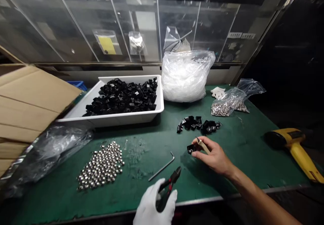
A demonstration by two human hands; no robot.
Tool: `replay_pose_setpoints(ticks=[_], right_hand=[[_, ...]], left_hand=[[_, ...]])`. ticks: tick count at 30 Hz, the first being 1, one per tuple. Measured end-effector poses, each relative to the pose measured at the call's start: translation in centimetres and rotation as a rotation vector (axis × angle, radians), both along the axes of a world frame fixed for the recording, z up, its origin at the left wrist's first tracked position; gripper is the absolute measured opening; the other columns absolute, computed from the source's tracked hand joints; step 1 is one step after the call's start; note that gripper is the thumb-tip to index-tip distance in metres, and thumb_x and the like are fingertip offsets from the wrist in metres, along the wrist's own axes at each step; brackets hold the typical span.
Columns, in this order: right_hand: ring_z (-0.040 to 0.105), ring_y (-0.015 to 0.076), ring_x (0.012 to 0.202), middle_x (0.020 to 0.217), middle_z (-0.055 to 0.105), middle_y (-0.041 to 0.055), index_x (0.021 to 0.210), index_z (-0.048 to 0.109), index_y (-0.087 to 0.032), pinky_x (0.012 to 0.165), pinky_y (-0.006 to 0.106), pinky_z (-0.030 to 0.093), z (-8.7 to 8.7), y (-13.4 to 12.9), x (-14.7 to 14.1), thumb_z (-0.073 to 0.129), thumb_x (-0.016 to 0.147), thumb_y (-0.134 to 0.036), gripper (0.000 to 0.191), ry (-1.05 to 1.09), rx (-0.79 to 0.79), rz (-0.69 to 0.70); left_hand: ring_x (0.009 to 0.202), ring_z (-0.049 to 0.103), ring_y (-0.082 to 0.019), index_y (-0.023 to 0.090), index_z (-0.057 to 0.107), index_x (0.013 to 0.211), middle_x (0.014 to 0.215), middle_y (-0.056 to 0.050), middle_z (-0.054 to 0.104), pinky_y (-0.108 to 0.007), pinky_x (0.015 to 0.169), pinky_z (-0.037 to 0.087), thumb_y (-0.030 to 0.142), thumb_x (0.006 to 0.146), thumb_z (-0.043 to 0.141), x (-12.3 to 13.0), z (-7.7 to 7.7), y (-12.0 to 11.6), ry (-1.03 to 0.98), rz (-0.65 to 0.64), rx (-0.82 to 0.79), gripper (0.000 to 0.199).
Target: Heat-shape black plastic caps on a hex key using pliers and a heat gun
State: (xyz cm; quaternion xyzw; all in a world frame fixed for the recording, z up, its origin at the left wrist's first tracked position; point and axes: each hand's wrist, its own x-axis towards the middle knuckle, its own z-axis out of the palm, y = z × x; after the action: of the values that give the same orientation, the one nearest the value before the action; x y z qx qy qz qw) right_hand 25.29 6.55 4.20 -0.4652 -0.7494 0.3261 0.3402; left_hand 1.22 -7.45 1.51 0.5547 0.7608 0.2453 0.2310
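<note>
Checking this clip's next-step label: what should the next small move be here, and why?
Probably bring the black side cutters in the gloved left hand over to the small black part at the bare right hand: the cutters are held ready close by, and that part is the one being worked on.

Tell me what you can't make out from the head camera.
All in the head view:
Right hand: its fingers hide where the pale stick meets the black part.
Left hand: its glove hides most of the handles of the cutters.
Yellow tool: the right edge cuts off its end.
Bagged metal parts: too small, behind plastic, to identify.
</note>
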Motion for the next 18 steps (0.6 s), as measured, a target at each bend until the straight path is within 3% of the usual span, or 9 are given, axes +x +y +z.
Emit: replay_pose_setpoints(ticks=[3,7,18], right_hand=[[0.066,0.0187,0.093,0.103,0.068,0.0021,0.11,0.062,-0.022,0.084,0.028,0.054,1.9,-2.7,1.3,0.072,0.09,-0.03,0.024,0.061,-0.078,0.067],[0.063,0.0193,0.095,0.105,0.067,0.0017,0.11,0.064,-0.023,0.086,0.029,0.049,3.4,-3.9,2.5,0.074,0.087,-0.021,0.026,0.088,-0.133,0.118],[0.063,0.0169,0.095,0.107,0.068,-0.0009,0.113,0.065,-0.025,0.084,0.027,0.046,4.1,-3.8,3.7,0.075,0.087,-0.019,0.028,-0.002,-0.168,0.233]], left_hand=[[0.113,0.067,-0.034,0.023,0.064,0.127,0.123,-0.013,0.072,-0.05,0.096,0.054,0.058,0.086,0.06,0.6,1.1,0.2,0.271,-0.105,0.158,0.054],[0.11,0.066,-0.035,0.019,0.059,0.132,0.123,-0.016,0.07,-0.05,0.093,0.051,0.047,0.09,0.06,1.3,2.6,0.6,0.5,-0.233,0.284,0.05],[0.107,0.066,-0.034,0.023,0.052,0.135,0.119,-0.015,0.07,-0.05,0.092,0.048,0.039,0.091,0.058,1.6,4.5,0.5,0.629,-0.395,0.321,0.048]])
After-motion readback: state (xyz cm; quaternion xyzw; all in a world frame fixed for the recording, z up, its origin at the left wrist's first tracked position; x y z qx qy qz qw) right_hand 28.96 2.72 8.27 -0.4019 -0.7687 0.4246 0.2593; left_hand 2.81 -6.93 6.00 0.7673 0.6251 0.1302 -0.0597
